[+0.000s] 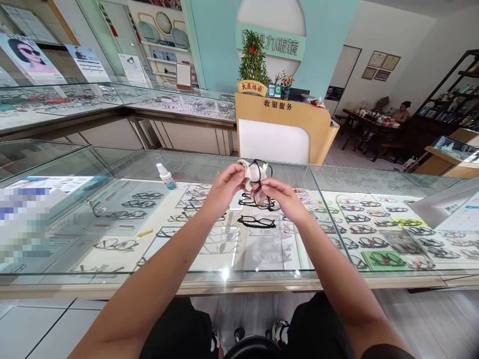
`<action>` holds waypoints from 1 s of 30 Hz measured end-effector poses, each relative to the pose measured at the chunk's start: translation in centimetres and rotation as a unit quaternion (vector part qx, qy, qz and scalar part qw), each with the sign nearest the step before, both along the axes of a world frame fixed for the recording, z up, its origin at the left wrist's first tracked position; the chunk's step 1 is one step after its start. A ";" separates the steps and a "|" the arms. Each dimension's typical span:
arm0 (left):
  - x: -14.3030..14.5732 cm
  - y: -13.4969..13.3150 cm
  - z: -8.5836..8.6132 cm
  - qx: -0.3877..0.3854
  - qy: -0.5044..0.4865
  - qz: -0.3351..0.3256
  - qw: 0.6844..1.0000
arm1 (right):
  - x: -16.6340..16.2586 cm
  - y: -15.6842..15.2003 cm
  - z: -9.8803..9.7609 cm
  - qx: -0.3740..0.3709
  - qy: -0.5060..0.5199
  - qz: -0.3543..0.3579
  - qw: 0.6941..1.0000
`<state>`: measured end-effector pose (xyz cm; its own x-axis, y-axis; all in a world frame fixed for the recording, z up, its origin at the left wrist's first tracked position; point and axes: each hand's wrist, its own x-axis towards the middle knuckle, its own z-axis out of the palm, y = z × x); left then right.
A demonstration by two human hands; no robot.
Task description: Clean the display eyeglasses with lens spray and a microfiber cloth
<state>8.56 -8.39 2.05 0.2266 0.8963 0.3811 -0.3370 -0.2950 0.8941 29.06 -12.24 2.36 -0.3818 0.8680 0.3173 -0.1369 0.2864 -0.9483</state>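
Note:
Above the glass counter, my right hand [281, 195] is closed on a pair of black-framed eyeglasses [263, 199], gripping them near the bridge. The frame is turned so that one lens sits above the other. My left hand [229, 185] pinches a pale cleaning cloth [247, 174], which lies against the upper lens. Part of the cloth shows through that lens. Below my hands, another pair of black eyeglasses [256, 222] rests on the counter. A small white spray bottle [165, 177] with a blue-and-white label stands upright to the left of my left hand.
The glass display counter [224, 275] stretches across in front of me, with many eyeglasses on show inside. A wooden cashier desk [286, 112] with a potted plant [254, 62] stands beyond it. At the far right a person [402, 113] sits by a dark table.

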 end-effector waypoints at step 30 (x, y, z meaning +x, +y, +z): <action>0.8 -0.9 -0.4 -0.062 -0.013 -0.109 0.992 | -0.9 -0.1 -0.5 -0.018 0.000 0.014 1.000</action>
<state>9.32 -9.24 1.68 0.4120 0.8671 0.2801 -0.4043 -0.1015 0.9090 28.17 -12.29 1.90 -0.4065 0.8675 0.2868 -0.1445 0.2489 -0.9577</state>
